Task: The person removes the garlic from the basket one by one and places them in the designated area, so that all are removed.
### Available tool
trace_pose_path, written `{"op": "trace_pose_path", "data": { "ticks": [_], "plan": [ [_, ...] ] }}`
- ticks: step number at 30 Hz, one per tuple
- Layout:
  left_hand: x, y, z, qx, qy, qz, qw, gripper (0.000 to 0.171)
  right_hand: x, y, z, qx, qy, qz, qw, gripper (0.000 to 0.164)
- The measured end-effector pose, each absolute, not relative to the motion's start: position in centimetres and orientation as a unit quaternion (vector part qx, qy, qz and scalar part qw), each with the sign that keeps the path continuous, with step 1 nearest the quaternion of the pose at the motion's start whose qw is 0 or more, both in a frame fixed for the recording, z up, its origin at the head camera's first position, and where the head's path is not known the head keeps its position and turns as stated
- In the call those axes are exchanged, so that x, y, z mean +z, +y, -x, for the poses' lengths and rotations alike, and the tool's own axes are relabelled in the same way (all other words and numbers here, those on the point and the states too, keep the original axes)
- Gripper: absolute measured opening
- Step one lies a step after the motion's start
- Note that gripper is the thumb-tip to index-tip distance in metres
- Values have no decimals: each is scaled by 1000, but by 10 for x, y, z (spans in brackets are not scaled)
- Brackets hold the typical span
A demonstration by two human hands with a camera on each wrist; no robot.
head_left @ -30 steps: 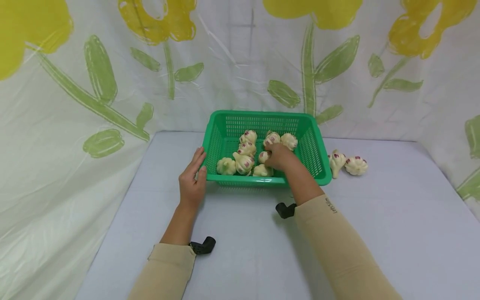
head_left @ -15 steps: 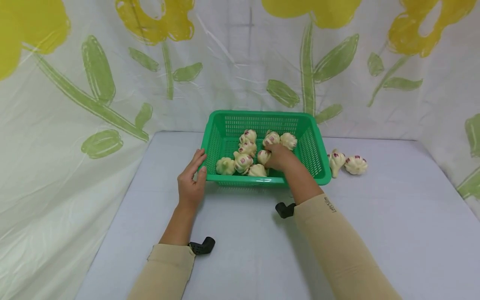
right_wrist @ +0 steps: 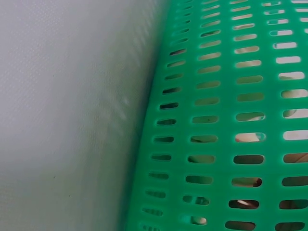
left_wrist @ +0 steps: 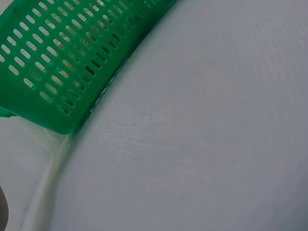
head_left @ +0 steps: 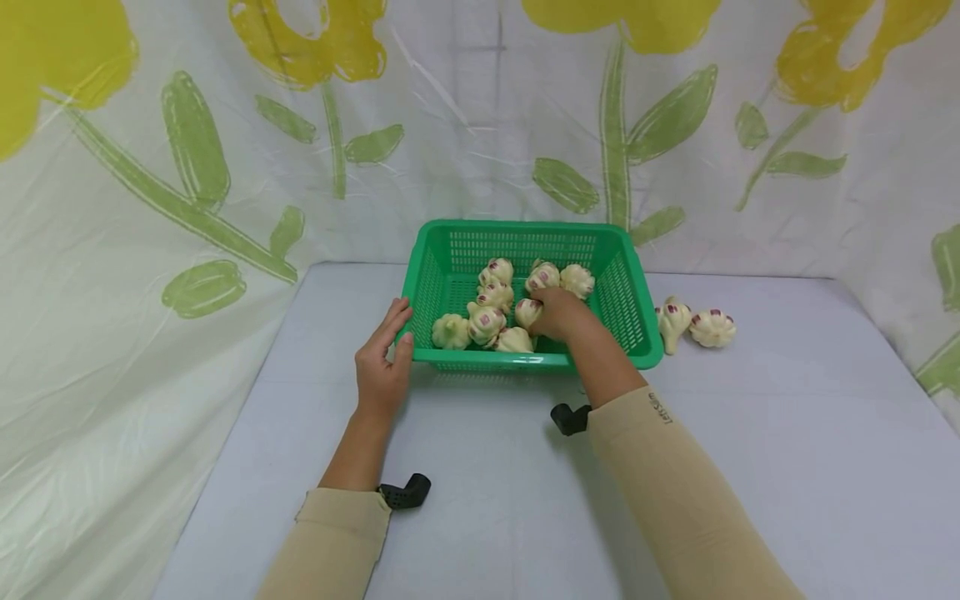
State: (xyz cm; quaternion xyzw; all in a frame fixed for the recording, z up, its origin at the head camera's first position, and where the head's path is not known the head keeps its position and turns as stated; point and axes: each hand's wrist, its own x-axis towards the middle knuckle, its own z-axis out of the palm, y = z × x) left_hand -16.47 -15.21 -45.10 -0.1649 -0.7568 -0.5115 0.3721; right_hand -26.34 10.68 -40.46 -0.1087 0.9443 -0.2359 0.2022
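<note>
A green plastic basket (head_left: 517, 360) holds several garlic bulbs with purple patches. My left hand (head_left: 382, 367) touches the basket's left side near the front corner, its fingers fairly straight. Inside the basket, my right hand (head_left: 562, 317) holds a garlic bulb (head_left: 527, 313) between thumb and fingers; part of that bulb is hidden by the hand. Just in front of it lies another garlic bulb (head_left: 514, 340). In the left wrist view the slotted basket wall (left_wrist: 57, 53) shows at upper left. The right wrist view is half filled by the basket wall (right_wrist: 224, 110), with little visible through its slots.
Two garlic bulbs lie outside the basket on its right: an elongated bulb (head_left: 673, 323) close to the wall and a rounder bulb (head_left: 712, 329) beyond it. All rests on a white-covered table (head_left: 480, 483). A flower-printed curtain (head_left: 465, 125) hangs behind.
The front bulb and the one left of it shifted slightly leftward in the basket, beside my right hand. Over the last half second hands and bulbs have barely moved.
</note>
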Motion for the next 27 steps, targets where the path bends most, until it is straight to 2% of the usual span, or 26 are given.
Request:
{"op": "trace_pose_path", "data": {
  "ticks": [15, 21, 27],
  "plan": [
    [-445, -156, 165, -509, -754, 173, 378, 33, -398, 106, 263, -306, 932, 113, 160, 67],
    [-450, -157, 165, -507, -759, 169, 370, 33, -399, 112, 258, -358, 921, 109, 110, 63],
    [-476, -162, 175, -508, -759, 166, 372, 34, -395, 120, 245, -408, 907, 85, 53, 63]
  ]
}}
